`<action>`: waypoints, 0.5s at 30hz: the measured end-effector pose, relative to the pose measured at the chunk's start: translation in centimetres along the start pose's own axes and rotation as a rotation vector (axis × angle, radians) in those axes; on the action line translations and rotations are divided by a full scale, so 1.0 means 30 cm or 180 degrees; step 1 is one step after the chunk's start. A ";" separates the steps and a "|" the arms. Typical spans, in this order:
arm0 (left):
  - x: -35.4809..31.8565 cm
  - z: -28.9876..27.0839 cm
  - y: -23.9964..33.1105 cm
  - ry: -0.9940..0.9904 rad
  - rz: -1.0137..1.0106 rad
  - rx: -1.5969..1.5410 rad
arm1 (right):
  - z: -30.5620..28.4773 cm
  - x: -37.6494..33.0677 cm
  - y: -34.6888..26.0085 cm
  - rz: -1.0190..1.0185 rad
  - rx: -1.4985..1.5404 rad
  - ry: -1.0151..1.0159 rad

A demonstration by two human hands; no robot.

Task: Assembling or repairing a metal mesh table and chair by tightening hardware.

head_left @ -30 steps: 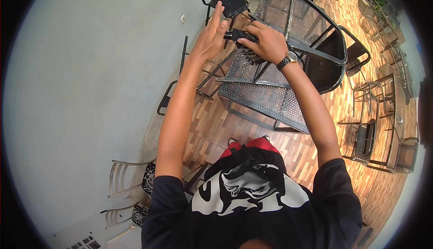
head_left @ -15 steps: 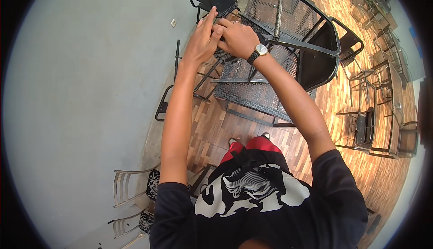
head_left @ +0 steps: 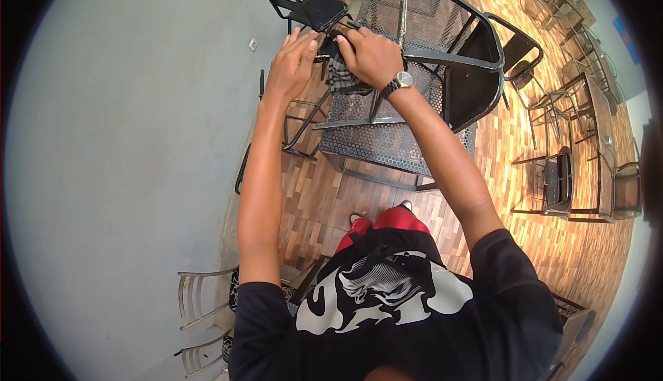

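Note:
A dark checkered cloth (head_left: 343,75) hangs from my right hand (head_left: 373,56), whose fingers are closed over its upper part. My left hand (head_left: 293,67) is held up just left of the cloth, fingers stretched out and thumb beside the end of a dark bar. Whether the thumb touches that bar, I cannot tell. Below and to the right of my hands, a black metal chair (head_left: 476,84) lies tipped over on a dark perforated metal table (head_left: 376,149). One of the chair's worn legs (head_left: 403,8) points away from me.
Another black chair (head_left: 321,11) stands just beyond my hands. A pale wall (head_left: 138,139) runs along the left. Metal-backed chairs (head_left: 204,298) are at the lower left. More tables and chairs (head_left: 559,184) line the right over the wood-patterned floor (head_left: 311,208).
My hands, touching before, have moved apart; the left has come lower and the right has shifted slightly right. More of the checkered cloth shows between them. The view has shifted a little.

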State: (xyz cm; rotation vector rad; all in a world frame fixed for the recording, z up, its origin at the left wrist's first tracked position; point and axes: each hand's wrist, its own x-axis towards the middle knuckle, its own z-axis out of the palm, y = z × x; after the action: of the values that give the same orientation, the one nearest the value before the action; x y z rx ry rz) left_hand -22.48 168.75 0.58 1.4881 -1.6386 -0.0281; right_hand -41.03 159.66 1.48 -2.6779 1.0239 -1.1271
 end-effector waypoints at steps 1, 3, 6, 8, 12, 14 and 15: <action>0.004 0.015 0.010 0.0025 -0.0039 0.0009 | -0.012 0.030 0.003 0.0171 0.0020 -0.0238; 0.005 0.025 0.009 0.0061 -0.0080 0.0142 | -0.031 0.092 0.000 0.0579 0.0143 -0.0949; 0.006 0.028 0.015 0.0043 -0.0035 0.0242 | -0.054 0.162 -0.009 0.0921 0.0420 -0.1675; 0.015 0.018 0.016 -0.0104 -0.0128 0.0466 | -0.043 0.165 -0.015 0.0798 0.0357 -0.1510; 0.032 0.014 0.021 -0.0130 -0.0111 0.0364 | 0.056 0.008 0.011 -0.0255 0.0005 0.0541; 0.019 0.001 0.009 -0.0146 -0.0275 0.0422 | 0.050 -0.067 -0.017 -0.0674 0.0014 0.0793; 0.019 -0.003 0.014 -0.0184 -0.0419 0.0458 | 0.053 -0.097 -0.023 -0.0891 0.0188 0.1128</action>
State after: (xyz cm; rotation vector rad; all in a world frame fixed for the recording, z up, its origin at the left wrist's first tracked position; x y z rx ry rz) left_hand -22.70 168.45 1.19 1.7178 -1.6143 -0.0267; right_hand -41.09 161.63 -1.25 -2.6926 0.6434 -1.7013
